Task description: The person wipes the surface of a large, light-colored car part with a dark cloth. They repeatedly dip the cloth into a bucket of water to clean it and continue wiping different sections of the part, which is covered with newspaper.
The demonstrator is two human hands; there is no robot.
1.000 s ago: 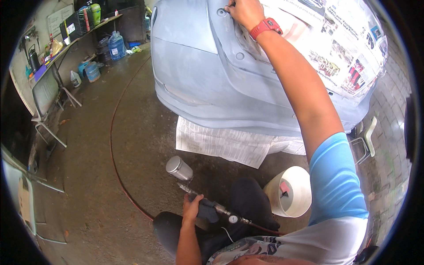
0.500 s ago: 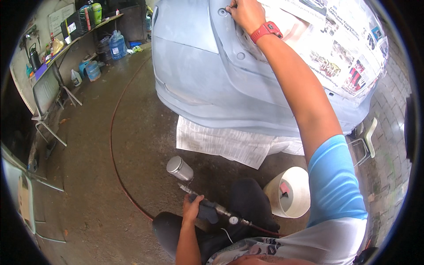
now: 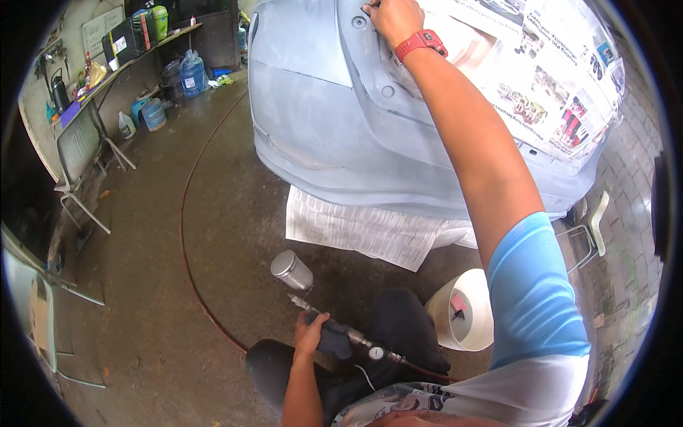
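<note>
My left hand (image 3: pixel 311 331) is closed around the handle of a paint spray gun (image 3: pixel 302 304) down by my knees. The gun's silver cup (image 3: pixel 292 270) tilts above its nozzle end, and a dark cloth (image 3: pixel 334 341) lies against the handle. A round pressure gauge (image 3: pixel 376 353) sits at the hose end of the gun. Up at the top, my right hand (image 3: pixel 395 21) is against the matte grey car bodywork (image 3: pixel 313 107), its fingers curled together beside a round recess. Whatever those fingertips hold, if anything, is too small to make out. A red watch is on that wrist.
Newspaper (image 3: pixel 548 85) masks the upper right of the car, and more newspaper (image 3: pixel 356 224) lies under it. To my right stands a white bucket (image 3: pixel 480 306) with a pink piece inside. A reddish hose (image 3: pixel 183 235) curves over the floor. Chairs (image 3: pixel 78 153) and a cluttered shelf (image 3: pixel 135 60) are left.
My right hand has shifted very slightly left along the bodywork. The view has moved a little too. My left hand keeps its hold on the spray gun.
</note>
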